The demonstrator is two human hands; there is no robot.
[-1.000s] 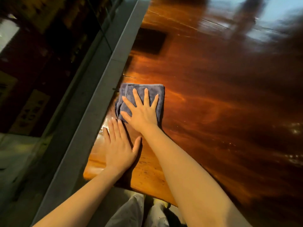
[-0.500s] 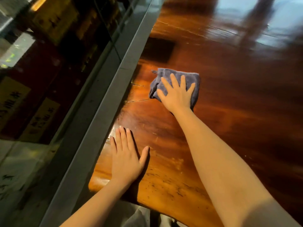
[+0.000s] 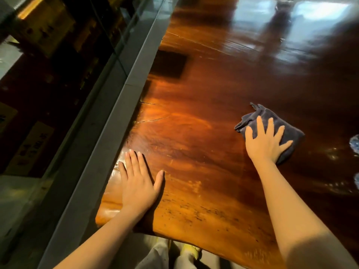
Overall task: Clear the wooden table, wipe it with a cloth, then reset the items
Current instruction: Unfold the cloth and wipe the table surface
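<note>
A glossy reddish-brown wooden table [image 3: 204, 117] fills most of the view. A folded grey-blue cloth [image 3: 289, 129] lies on it at the right of centre. My right hand [image 3: 266, 141] presses flat on the cloth with fingers spread, covering its near half. My left hand [image 3: 137, 183] rests palm-down on the bare wood near the table's left front corner, fingers together and holding nothing.
A grey metal ledge [image 3: 108, 136] and a glass pane [image 3: 48, 80] run along the table's left edge. A dark square patch [image 3: 169, 64] shows on the wood farther back. Something blue and white [image 3: 355, 142] peeks in at the right border. My legs are below the front edge.
My right hand has slid the cloth from beside the left ledge, first away from me, then to the right across the table. My left hand has stayed planted near the corner.
</note>
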